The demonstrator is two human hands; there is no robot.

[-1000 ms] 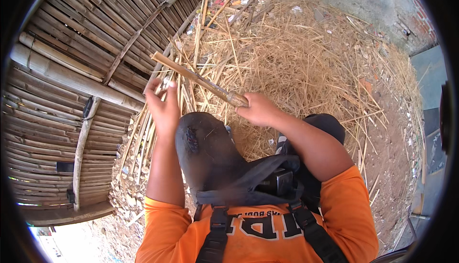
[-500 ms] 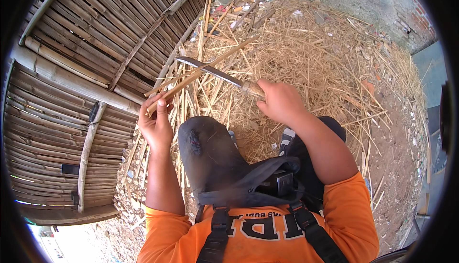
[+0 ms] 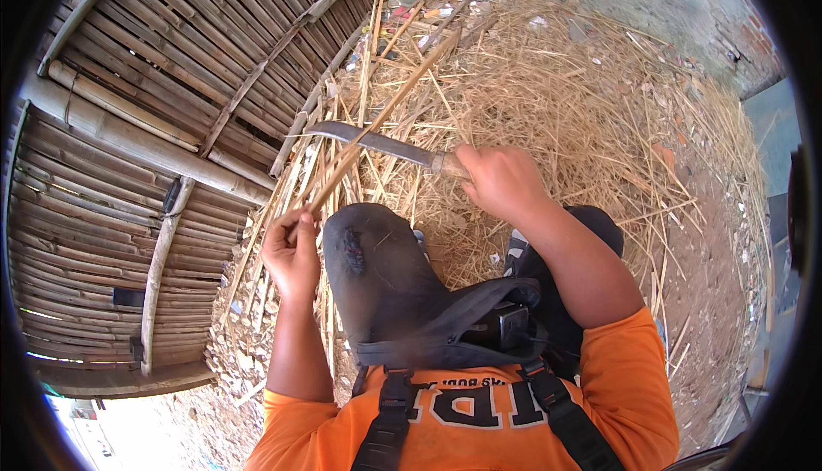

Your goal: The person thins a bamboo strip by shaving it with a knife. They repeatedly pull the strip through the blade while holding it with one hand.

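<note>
Apparently box (image 3: 514,325) in bag (image 3: 428,353), knife (image 3: 398,147) across strip (image 3: 415,82)

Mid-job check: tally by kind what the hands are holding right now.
Long tan bamboo strip, in the left hand: 1
Grey metal-bladed knife with a brown wooden handle, in the right hand: 1
Total held: 2

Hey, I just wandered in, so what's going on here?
A person in an orange shirt is working over straw-like strips and scraps strewn on the ground. Their right hand grips a long-bladed knife by its handle, while the left hand holds the near end of a bamboo strip. Blade and strip cross in view; whether it's cutting in, I can't tell.
</note>
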